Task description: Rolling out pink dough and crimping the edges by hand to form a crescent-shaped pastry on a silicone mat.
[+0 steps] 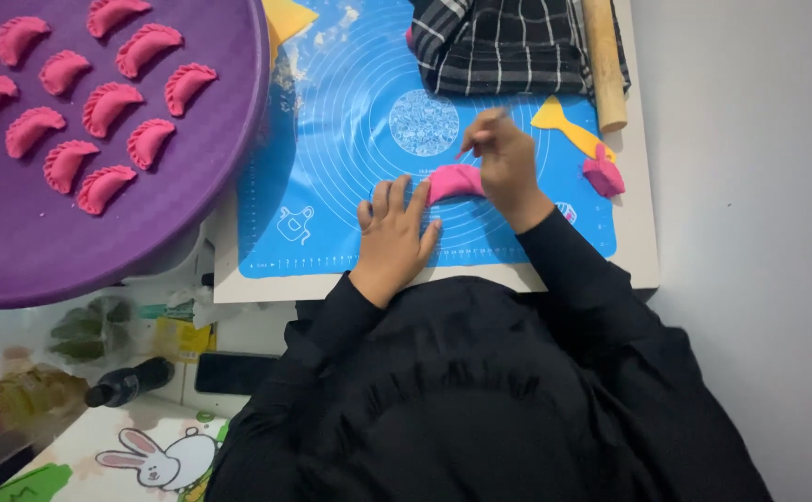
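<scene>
Viewpoint: the head camera looked straight down over black sleeves at a small white table [643, 167].
Work surface: a blue silicone pastry mat [350, 139] printed with white circles covered most of the table.
Left hand [395, 232]: it lay flat and open on the mat, fingers spread, fingertips touching the left end of a pink dough piece [452, 181]; it gripped nothing.
Right hand [504, 158]: it was over the right end of the dough piece, thumb and forefinger pinched together above it; whether they pinched the dough could not be told.
Dough piece: a folded half-moon, it lay on the mat between the two hands.
Nearby right: a yellow scraper [569, 128], a pink dough lump [603, 177] just beside it, and a wooden rolling pin [603, 60].
Top: a black checked cloth [504, 42].
Left: a round purple tray [174, 204] held finished pink dumplings [99, 107] in rows.
</scene>
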